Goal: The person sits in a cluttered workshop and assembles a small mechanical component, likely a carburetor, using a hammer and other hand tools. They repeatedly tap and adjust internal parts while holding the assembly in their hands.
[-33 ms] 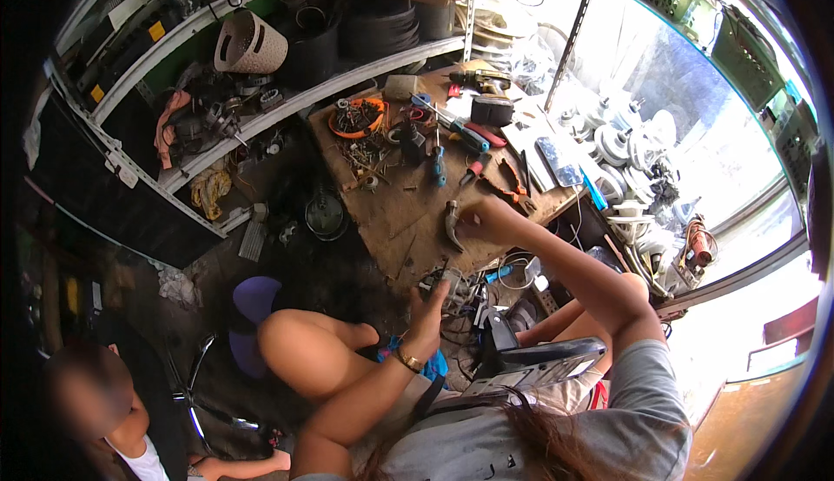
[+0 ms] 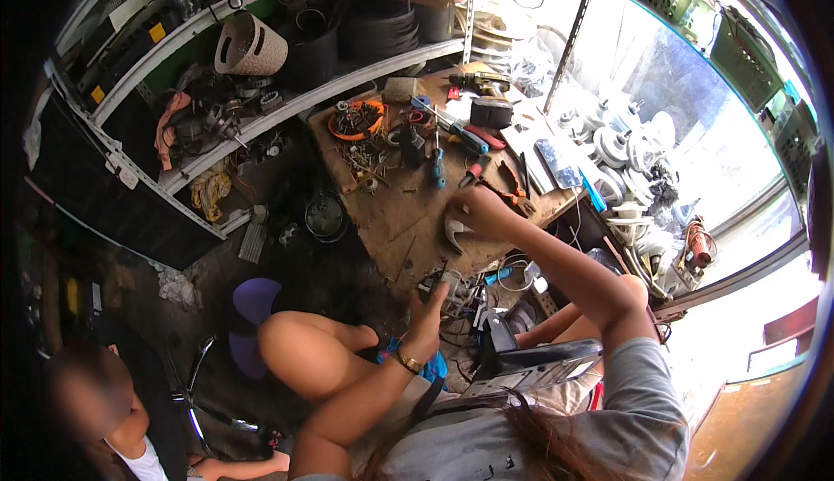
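Note:
My right hand [image 2: 473, 210] is closed round a hammer above the front of the wooden workbench [image 2: 391, 220]. The hammer's curved metal head [image 2: 454, 232] sticks out below my fist, and its handle is mostly hidden. Lower down, just off the bench's near edge, my left hand [image 2: 426, 318] grips a grey metal motor part [image 2: 445, 286] with a thin shaft pointing up. My fingers cover part of it, so its full shape does not show. Close to my right hand lie orange-handled pliers [image 2: 519, 198] and a red-and-black tool [image 2: 475, 171].
An orange bowl of screws [image 2: 358, 119], a blue screwdriver [image 2: 440, 168], a cordless drill [image 2: 486, 90] and a phone [image 2: 559, 163] lie on the bench. White fan parts [image 2: 621, 146] pile up at right. A person [image 2: 113, 403] sits at lower left, near a purple fan blade [image 2: 255, 300].
My right hand has shifted slightly up and to the left, and the hammer head has tipped lower beneath it. My left hand and the motor part stay in place.

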The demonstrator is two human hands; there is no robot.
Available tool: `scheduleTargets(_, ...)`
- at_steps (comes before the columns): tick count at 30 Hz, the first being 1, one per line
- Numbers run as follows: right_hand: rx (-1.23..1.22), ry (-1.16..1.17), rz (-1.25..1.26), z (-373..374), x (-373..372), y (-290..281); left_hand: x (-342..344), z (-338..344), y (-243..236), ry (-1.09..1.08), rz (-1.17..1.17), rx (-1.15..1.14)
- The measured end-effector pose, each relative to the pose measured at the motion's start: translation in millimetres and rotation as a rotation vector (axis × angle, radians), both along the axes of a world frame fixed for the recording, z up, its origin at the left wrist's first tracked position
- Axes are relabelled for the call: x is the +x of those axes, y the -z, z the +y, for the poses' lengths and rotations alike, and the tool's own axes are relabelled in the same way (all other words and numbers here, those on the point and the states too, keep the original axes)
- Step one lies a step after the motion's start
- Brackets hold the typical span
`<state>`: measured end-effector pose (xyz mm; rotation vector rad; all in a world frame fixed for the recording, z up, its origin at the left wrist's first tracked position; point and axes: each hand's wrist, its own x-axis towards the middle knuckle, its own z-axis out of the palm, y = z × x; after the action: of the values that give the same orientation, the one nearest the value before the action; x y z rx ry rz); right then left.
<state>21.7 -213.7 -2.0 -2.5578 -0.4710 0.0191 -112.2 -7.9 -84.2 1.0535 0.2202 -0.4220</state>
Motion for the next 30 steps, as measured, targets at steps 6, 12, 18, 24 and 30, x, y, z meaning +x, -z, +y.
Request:
scheduleTargets(6,-0.302,0.208,-0.174,45,100,79,-5,-10,-11,-0.033,-0.064,0.044)
scheduleTargets(12,-0.425,0.243,-0.267,66,114,85,-1,-7,4,-0.05,0.025,-0.004)
scheduleTargets(18,-0.297,0.298,-0.093,44,96,77,0,-9,-17,0.017,0.025,0.094)
scheduleTargets(24,0.442,0.194,0.239,-29,-22,32,3,-7,12,0.038,0.046,0.016)
scheduleTargets(30,0.598,0.208,0.409,-35,-104,33,3,-8,-1,0.074,-0.001,0.036)
